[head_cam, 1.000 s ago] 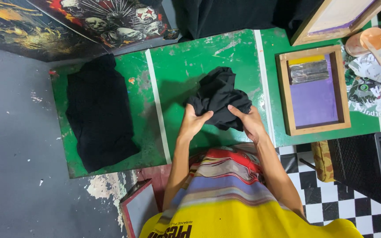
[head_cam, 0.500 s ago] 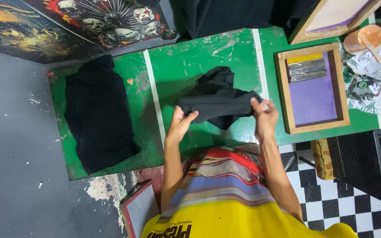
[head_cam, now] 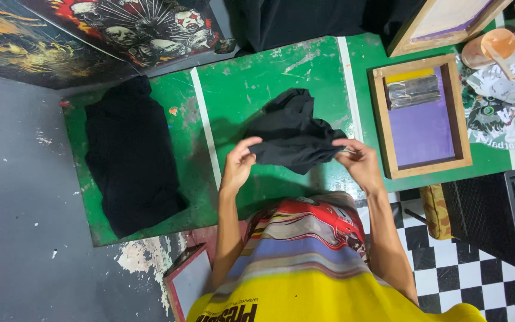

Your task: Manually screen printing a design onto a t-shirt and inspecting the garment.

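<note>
Cloth: black, crumpled [head_cam: 290, 137], held up over the green table between both hands; its folds hide its shape and the table under it.
Table: green [head_cam: 257, 77], white stripes, far edge cut off by dark fabric.
Shirt: black [head_cam: 129, 158], flat at table's left end.
Frame: wooden [head_cam: 421, 116], purple mesh, right of cloth.
Left hand: [head_cam: 239, 164] pinching cloth's left edge.
Right hand: [head_cam: 359, 161] pinching right edge; fingertips partly hidden.

Crumpled black garment [head_cam: 293, 136], apparently a shirt, held aloft
</note>
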